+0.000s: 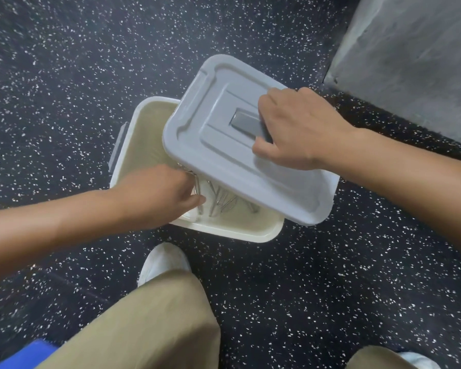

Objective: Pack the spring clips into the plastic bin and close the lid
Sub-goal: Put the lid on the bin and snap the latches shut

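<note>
A cream plastic bin (141, 134) stands on the speckled dark floor. Several metal spring clips (221, 202) lie at its bottom near the front wall. My right hand (296, 129) grips the dark handle of the grey lid (224, 145), which hangs tilted and skewed over the bin's right half. My left hand (160, 195) reaches into the bin from the left, its fingers closed around a spring clip whose wire shows just beyond the thumb. The lid hides the bin's right side.
A grey concrete block or wall (415, 54) rises at the top right. My khaki trouser legs and white shoe (165, 259) sit just in front of the bin. A blue object (35, 350) peeks in at the bottom left.
</note>
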